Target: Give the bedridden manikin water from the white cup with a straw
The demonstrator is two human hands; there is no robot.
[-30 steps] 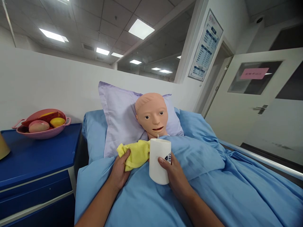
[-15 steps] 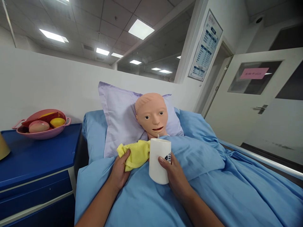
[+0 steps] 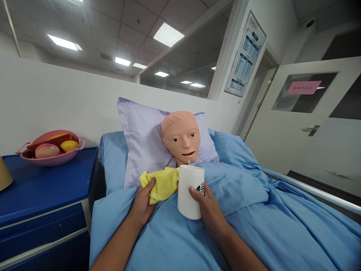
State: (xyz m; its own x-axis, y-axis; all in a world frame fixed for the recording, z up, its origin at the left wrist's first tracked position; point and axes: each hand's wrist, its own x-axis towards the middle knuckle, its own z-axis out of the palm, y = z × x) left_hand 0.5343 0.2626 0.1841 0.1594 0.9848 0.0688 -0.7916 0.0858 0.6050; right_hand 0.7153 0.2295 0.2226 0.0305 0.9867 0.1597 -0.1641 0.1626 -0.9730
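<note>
White wall (image 3: 56, 101), window (image 3: 183, 67) above; ceiling lights (image 3: 169, 35) glowing; blue cabinet (image 3: 62, 180) at left, pale door (image 3: 282, 131) at right.

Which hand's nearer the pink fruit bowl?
Left: left hand, gripping the yellow cloth, is right of the pink fruit bowl; right hand, gripping the white cup, is farther right.
</note>
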